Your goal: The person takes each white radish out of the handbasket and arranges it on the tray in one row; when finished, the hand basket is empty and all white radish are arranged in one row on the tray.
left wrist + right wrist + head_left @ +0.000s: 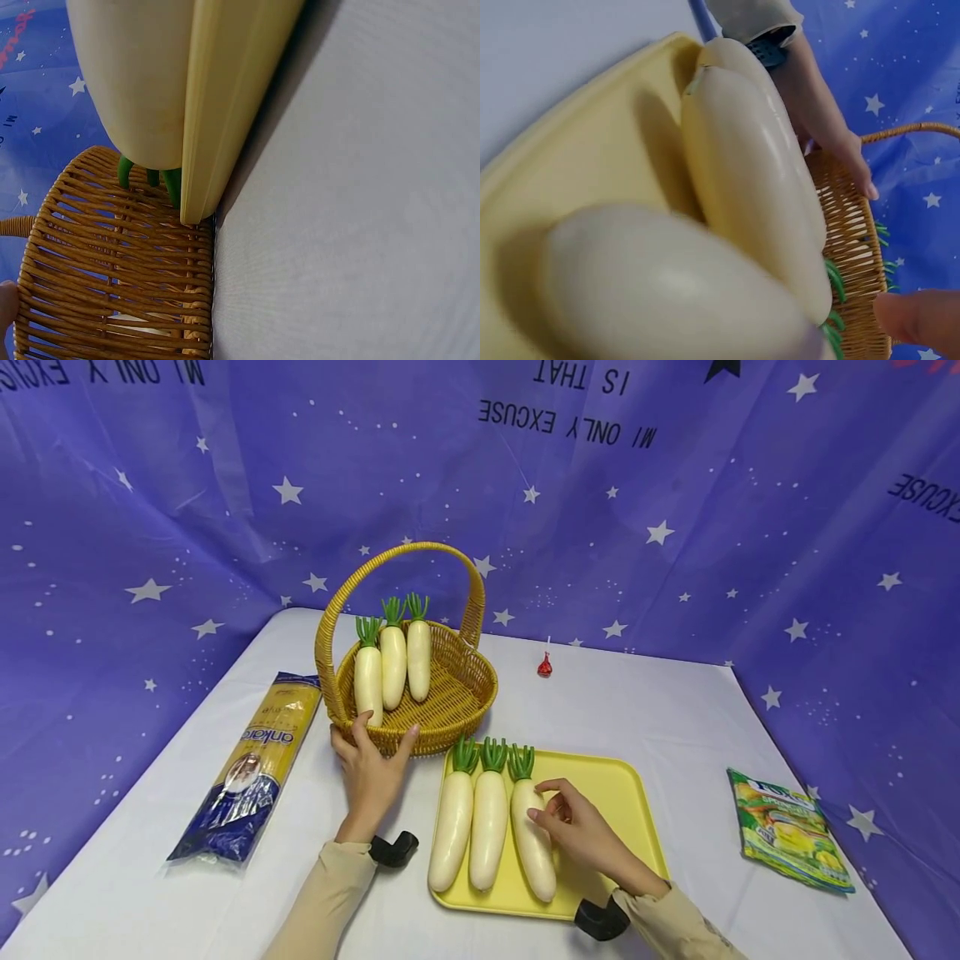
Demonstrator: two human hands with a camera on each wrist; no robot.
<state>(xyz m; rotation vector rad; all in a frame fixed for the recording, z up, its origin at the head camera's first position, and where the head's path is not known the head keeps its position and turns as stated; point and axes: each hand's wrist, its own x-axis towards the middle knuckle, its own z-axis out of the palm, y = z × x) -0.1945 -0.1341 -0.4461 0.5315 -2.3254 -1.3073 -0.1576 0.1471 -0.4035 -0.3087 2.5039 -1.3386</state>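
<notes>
Three white radishes with green tops lie on the yellow tray (611, 777). My right hand (588, 835) is over the rightmost radish (534, 852), its thumb and index finger apart at the upper part; in the right wrist view the thumb stands clear of the near radish (660, 285). Left of it are the middle radish (489, 831) and the left radish (452, 831). My left hand (371, 781) rests with spread fingers on the near rim of the wicker basket (450, 718), which holds three more radishes (393, 668). The left wrist view shows the basket's side (112, 262) and a fingertip against it.
A blue and yellow pasta packet (251, 768) lies left of the basket. A red wrapped lollipop (545, 667) is behind the tray, and a green packet (787, 831) lies at the far right. The basket's tall handle (330, 627) arches over its opening.
</notes>
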